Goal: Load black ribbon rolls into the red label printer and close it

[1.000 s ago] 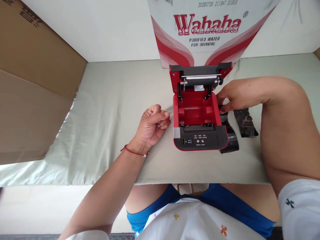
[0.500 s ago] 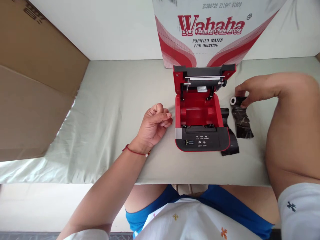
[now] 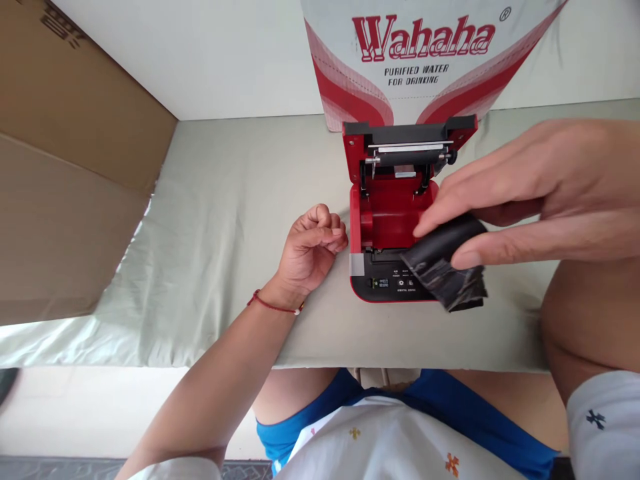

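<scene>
A small red and black printer (image 3: 385, 220) stands on the table with its lid tipped up and its red paper bay bare. My right hand (image 3: 530, 193) is raised above the printer's right side, fingers closed on a roll in black wrapping (image 3: 443, 257) whose loose end hangs over the control panel. My left hand (image 3: 313, 243) rests on the table just left of the printer, curled into a loose fist. A red cord circles that wrist.
A pale green cloth covers the table (image 3: 225, 220). A Wahaha water carton (image 3: 420, 60) stands behind the printer against the white wall. Brown cardboard (image 3: 65, 160) leans at the far left. The table's front edge runs just above my lap.
My right hand picked the black-wrapped roll off the table right of the printer and lifted it toward the camera, over the printer. The left fist stayed put.
</scene>
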`<state>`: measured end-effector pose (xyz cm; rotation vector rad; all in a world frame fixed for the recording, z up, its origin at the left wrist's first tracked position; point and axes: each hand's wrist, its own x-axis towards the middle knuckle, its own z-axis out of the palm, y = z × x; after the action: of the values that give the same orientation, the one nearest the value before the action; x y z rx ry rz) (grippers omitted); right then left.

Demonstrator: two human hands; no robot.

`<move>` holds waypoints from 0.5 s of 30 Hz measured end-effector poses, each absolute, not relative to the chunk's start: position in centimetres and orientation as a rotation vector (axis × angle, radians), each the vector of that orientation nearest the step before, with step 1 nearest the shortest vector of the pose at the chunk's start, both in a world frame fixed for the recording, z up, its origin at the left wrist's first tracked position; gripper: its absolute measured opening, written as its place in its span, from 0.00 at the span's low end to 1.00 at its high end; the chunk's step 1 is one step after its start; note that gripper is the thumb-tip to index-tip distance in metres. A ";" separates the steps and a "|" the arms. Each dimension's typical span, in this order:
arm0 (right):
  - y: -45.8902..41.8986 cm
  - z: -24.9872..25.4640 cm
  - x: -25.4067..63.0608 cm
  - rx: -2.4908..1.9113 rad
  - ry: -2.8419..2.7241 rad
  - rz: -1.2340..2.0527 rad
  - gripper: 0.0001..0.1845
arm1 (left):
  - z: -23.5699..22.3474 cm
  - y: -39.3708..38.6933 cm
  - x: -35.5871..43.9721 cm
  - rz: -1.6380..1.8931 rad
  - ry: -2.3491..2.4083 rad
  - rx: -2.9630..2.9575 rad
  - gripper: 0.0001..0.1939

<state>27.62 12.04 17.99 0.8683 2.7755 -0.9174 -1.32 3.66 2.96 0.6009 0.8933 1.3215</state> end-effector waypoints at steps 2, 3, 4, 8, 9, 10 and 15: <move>11.2 18.1 25.3 0.821 2.740 -1.221 0.32 | 3.0 3.6 -1.4 1.316 0.903 0.599 0.25; 10.9 18.2 24.6 0.835 2.727 -1.333 0.30 | 3.0 3.6 -1.4 1.310 0.908 0.598 0.25; 10.8 18.2 24.1 0.874 2.726 -1.383 0.29 | 3.0 3.6 -1.5 1.305 0.910 0.599 0.26; 11.0 17.2 22.5 0.995 2.672 -1.218 0.21 | 3.0 3.7 -1.5 1.303 0.912 0.617 0.28; 11.1 16.6 22.0 1.026 2.648 -1.141 0.20 | 3.0 3.7 -1.5 1.305 0.914 0.619 0.28; 11.1 16.1 21.6 1.057 2.637 -1.044 0.20 | 3.0 3.6 -1.5 1.306 0.916 0.621 0.27; 10.6 14.1 20.6 1.126 2.559 -0.520 0.16 | 3.0 3.6 -1.6 1.302 0.921 0.635 0.26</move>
<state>20.64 10.64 14.11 1.1264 2.5591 -0.5201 -1.56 3.57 3.02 0.6352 0.9206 1.3020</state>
